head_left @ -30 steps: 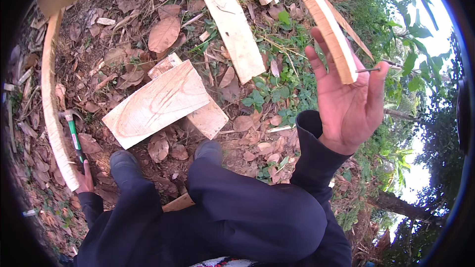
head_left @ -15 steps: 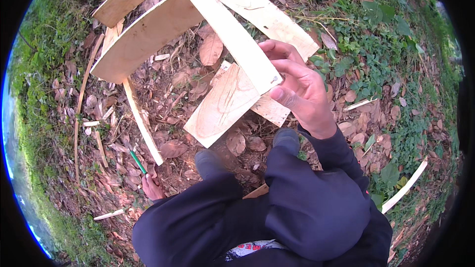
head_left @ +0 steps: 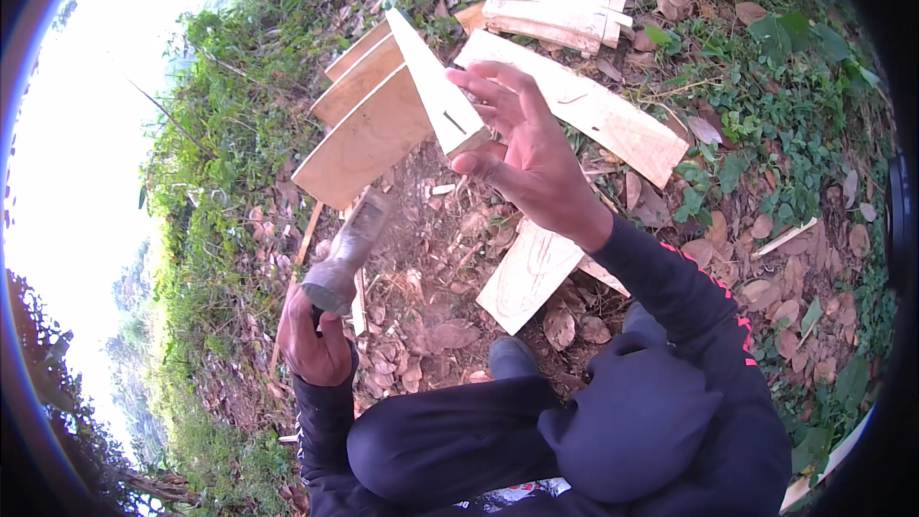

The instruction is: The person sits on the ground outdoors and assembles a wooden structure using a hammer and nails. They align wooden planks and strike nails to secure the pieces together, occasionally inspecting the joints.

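- Wood strip (head_left: 436, 86): right hand (head_left: 531, 158) pinches its lower end, fingers (head_left: 498, 101) spread.
- Left hand (head_left: 311, 340) grips the blurred blade tool (head_left: 347, 254); the strike should land clear of those fingers.

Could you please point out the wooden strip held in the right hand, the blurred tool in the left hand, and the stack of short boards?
Wooden strip (head_left: 436, 86): head view, mid-length of its face.
Blurred tool (head_left: 347, 254): head view, its thick middle.
Stack of short boards (head_left: 555, 5): head view, top board's centre.

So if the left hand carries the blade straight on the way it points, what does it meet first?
Probably the wide pale board up ahead of the blurred blade in the left hand. Depth is unclear; it could be the narrow strip held by the right hand.
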{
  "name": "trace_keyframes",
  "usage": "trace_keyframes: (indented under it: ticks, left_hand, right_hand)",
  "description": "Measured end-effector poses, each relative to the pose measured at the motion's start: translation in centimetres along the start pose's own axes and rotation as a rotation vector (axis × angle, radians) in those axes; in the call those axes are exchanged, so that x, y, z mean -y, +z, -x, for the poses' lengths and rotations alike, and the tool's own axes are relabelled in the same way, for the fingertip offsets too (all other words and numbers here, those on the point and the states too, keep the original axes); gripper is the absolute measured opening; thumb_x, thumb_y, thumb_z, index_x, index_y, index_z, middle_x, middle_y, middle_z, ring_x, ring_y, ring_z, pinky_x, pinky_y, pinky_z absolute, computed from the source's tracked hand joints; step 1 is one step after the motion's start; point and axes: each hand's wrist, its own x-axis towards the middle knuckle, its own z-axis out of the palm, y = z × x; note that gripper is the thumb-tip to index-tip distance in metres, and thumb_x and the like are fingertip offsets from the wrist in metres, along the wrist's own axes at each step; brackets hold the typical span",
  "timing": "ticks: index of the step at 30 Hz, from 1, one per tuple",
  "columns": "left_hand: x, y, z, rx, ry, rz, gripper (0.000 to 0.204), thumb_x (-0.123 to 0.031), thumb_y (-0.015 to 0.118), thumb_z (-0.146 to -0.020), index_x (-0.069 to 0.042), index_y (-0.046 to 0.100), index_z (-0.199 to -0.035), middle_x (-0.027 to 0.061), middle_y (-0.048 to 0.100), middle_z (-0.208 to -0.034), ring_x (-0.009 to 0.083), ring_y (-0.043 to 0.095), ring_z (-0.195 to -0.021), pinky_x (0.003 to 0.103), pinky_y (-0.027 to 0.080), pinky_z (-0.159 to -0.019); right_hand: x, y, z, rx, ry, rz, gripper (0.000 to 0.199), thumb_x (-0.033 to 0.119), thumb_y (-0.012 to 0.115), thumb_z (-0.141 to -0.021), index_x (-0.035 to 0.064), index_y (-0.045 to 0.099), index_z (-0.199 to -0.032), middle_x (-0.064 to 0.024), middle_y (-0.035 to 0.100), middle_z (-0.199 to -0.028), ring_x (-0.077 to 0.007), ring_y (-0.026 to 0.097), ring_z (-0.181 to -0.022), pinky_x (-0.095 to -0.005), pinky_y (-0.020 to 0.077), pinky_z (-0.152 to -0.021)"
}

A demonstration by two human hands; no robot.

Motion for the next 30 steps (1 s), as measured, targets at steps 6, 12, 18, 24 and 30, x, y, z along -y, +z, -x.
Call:
trace_keyframes:
  ticks: [6,12,18,24,30]
  left_hand:
    - [-3.7,-2.4,-4.1,0.159,-0.225,0.765,0.043,-0.04,0.058,-0.099,0.001,0.053,-0.112,0.0037,0.054,-0.075,0.0095,0.047,-0.057,0.025,0.036,-0.051]
    - [-3.0,-2.1,-5.8,-0.054,0.003,0.301,0.035,-0.03,0.055,-0.103,0.003,0.053,-0.114,-0.0019,0.048,-0.063,0.0022,0.037,-0.047,0.021,0.026,-0.043]
    - [-3.0,-0.7,-8.1,-0.243,0.193,-0.089,0.031,-0.025,0.048,-0.105,0.003,0.058,-0.112,0.0,0.052,-0.061,0.0051,0.044,-0.051,0.024,0.033,-0.048]
    - [-3.7,0.0,-10.2,-0.165,0.133,-0.079,0.026,-0.023,0.051,-0.104,0.0,0.059,-0.114,0.0009,0.053,-0.063,0.0065,0.046,-0.053,0.025,0.035,-0.05]
    - [-3.5,1.2,-9.7,-0.211,0.182,-0.045,0.026,-0.023,0.052,-0.103,0.0,0.059,-0.114,-0.0005,0.053,-0.064,0.0049,0.045,-0.052,0.023,0.033,-0.048]
  right_hand:
    - [0.9,1.6,-5.1,0.03,-0.124,0.298,0.085,0.053,0.058,-0.096,-0.0089,0.031,-0.148,-0.0265,0.044,-0.145,-0.0338,0.048,-0.132,-0.0478,0.0449,-0.106]
    - [-0.3,5.1,-6.5,-0.125,-0.257,0.501,0.08,0.048,0.045,-0.103,-0.0057,0.013,-0.153,-0.0277,0.023,-0.156,-0.0405,0.023,-0.144,-0.0493,0.0219,-0.118]
    - [-0.8,5.8,-7.1,-0.146,-0.32,0.589,0.077,0.045,0.043,-0.104,-0.0059,0.01,-0.153,-0.0282,0.019,-0.157,-0.0412,0.019,-0.147,-0.0474,0.0188,-0.119]
    - [-1.5,5.6,-7.3,-0.162,-0.381,0.624,0.077,0.044,0.045,-0.104,-0.008,0.013,-0.151,-0.0311,0.023,-0.154,-0.0442,0.026,-0.141,-0.0496,0.0231,-0.116]
    - [-2.0,5.3,-7.2,-0.204,-0.459,0.687,0.076,0.039,0.053,-0.101,-0.0089,0.018,-0.148,-0.0333,0.028,-0.15,-0.048,0.038,-0.127,-0.0539,0.0334,-0.107]
